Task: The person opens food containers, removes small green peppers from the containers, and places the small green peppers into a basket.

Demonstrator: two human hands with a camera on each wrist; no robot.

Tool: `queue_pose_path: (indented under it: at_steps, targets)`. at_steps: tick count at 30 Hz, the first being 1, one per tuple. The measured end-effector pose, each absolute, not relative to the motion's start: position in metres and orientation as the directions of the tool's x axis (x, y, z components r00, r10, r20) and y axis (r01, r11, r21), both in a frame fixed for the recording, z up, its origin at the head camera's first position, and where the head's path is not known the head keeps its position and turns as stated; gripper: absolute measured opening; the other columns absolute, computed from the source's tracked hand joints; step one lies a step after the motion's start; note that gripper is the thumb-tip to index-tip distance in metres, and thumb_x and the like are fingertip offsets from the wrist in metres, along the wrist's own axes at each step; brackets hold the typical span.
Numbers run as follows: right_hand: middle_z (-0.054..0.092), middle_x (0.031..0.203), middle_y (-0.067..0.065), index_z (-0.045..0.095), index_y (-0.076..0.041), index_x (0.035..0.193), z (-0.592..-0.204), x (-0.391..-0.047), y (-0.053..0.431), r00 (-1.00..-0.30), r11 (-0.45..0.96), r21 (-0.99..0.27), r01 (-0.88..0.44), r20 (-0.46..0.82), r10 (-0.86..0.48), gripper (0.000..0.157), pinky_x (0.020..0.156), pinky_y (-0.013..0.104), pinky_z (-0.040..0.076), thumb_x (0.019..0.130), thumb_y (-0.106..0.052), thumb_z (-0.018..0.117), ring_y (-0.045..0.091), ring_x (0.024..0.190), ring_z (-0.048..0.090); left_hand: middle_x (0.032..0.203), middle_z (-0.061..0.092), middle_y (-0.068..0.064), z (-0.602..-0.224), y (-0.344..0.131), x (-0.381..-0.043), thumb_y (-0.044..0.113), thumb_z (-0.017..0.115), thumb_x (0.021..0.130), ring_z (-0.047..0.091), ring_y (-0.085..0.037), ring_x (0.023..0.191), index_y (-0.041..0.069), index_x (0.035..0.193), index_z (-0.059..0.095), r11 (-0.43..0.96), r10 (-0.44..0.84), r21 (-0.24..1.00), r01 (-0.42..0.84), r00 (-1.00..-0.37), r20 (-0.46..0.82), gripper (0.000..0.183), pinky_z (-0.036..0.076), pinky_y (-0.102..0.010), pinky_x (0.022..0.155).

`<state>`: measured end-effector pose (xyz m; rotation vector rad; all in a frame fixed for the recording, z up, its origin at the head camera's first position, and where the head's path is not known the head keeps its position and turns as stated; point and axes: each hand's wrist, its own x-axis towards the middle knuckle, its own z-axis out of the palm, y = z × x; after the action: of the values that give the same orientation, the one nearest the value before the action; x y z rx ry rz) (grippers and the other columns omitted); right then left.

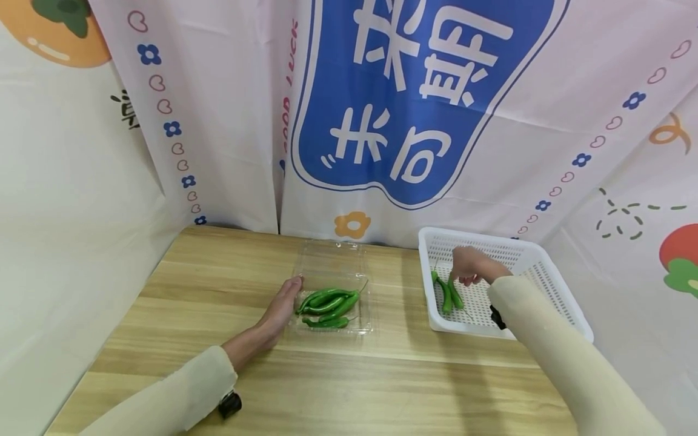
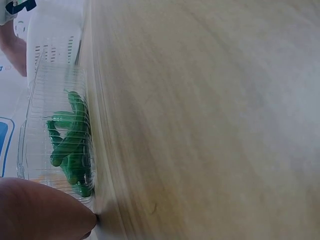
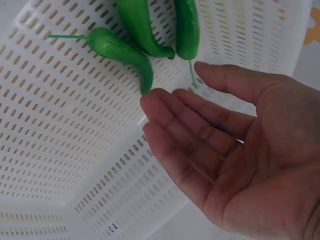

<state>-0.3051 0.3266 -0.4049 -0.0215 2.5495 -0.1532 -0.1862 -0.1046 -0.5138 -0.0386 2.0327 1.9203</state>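
Note:
A clear plastic clamshell box (image 1: 364,327) lies on the table with its lid folded back, holding several green chili peppers (image 1: 327,303). My left hand (image 1: 280,307) rests along the box's left side, its fingertips right at the edge; in the left wrist view one finger (image 2: 45,210) shows close by the box. At the right stands a white perforated basket (image 1: 564,303). My right hand (image 1: 471,266) reaches down into it, fingers loosely bent with nothing between them. Three green chili peppers (image 3: 117,50) lie in the basket, just beyond those fingertips in the right wrist view.
Both containers stand on a wood-grain table (image 1: 349,387), the basket near its back right. A printed cloth (image 1: 234,121) hangs behind the table's back edge, and pale cloth also hangs at both sides.

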Motion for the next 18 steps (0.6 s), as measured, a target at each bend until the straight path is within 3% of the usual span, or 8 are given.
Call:
queue_pose_path:
  at_steps: [3,7,11,18]
  targets:
    - [0.076,0.086,0.014,0.071,-0.004,0.084,-0.396,-0.304,0.325,-0.862,0.994,-0.111,-0.009,-0.503,-0.064,0.017,0.068,0.035,0.064,0.096,-0.015,0.074,0.024,0.076,0.073,0.177,0.007,-0.017,-0.512,-0.105,-0.186,0.044,0.019,0.117,-0.006,-0.039,0.163,0.006,0.169,0.013,0.088,0.212,0.963,-0.253,-0.940,-0.267,0.065,-0.003,-0.062,0.130]
    - [0.072,0.075,0.008,0.066,-0.011,0.073,-0.385,-0.301,0.323,-0.899,0.996,-0.083,-0.032,-0.432,-0.065,0.024,0.057,0.031,0.054,0.095,-0.019,0.073,0.020,0.066,0.066,0.177,0.007,-0.017,-0.511,-0.105,-0.187,0.045,0.019,0.117,-0.006,-0.040,0.163,0.006,0.169,0.013,0.089,0.216,0.964,-0.252,-0.940,-0.266,0.065,-0.003,-0.062,0.130]
    - [0.065,0.074,0.004,0.064,-0.011,0.076,-0.373,-0.294,0.313,-0.930,0.997,-0.048,-0.066,-0.358,-0.079,0.023,0.055,0.032,0.045,0.096,-0.021,0.070,0.019,0.065,0.057,0.177,0.007,-0.017,-0.511,-0.106,-0.187,0.045,0.019,0.117,-0.006,-0.040,0.163,0.006,0.169,0.013,0.082,0.221,0.964,-0.251,-0.939,-0.263,0.065,-0.004,-0.063,0.130]
    - [0.075,0.097,0.014,0.075,-0.002,0.098,-0.355,-0.282,0.297,-0.960,0.989,-0.053,-0.141,-0.237,-0.150,0.019,0.066,0.047,0.059,0.094,-0.020,0.071,0.030,0.082,0.069,0.177,0.006,-0.017,-0.511,-0.105,-0.187,0.045,0.019,0.117,-0.007,-0.040,0.163,0.006,0.169,0.013,0.074,0.229,0.965,-0.250,-0.938,-0.261,0.065,-0.003,-0.063,0.130]
